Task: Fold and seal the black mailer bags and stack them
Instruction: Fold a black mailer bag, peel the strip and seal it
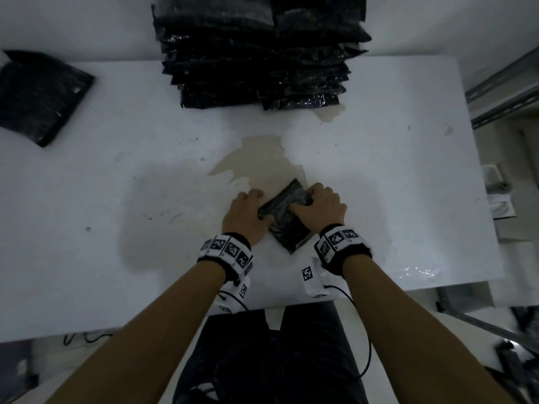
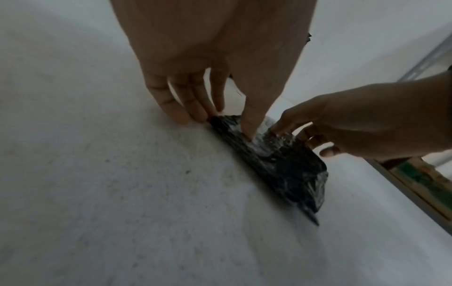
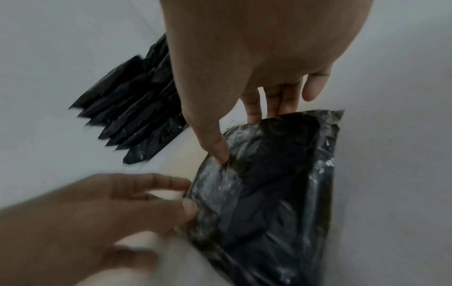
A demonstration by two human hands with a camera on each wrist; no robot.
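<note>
Item 1: left hand (image 1: 243,217), wrist banded with a black-and-white marker cuff (image 1: 226,252). It lay at the left edge of the mailer bag, thumb pressed down on the bag's top face and fingers (image 2: 181,108) extended to the tabletop along that edge; not curled round anything.

Item 2: right hand (image 1: 319,207), same kind of cuff (image 1: 339,240). Thumb pressed into the bag's upper face, fingers (image 3: 274,100) reaching over the far edge of the bag, so the hand pinched that end.

Item 3: black mailer bag (image 1: 287,217), glossy and wrinkled, lying flat on the tabletop between the two hands and touched by both, set at a slant with one corner pointing toward the person.

Item 4: tabletop (image 1: 116,185), white, scuffed, with a tan patch (image 1: 256,158) of torn surface just beyond the hands.

Item 5: stack of black mailer bags (image 1: 256,53), well beyond the hands at the far edge of the tabletop, piled in two adjoining columns.

Item 6: flat pile of black bags (image 1: 38,94), far off to the left of the left hand, near the tabletop's far left corner.

Item 7: metal framing (image 1: 501,97), past the tabletop to the right of the right hand.
</note>
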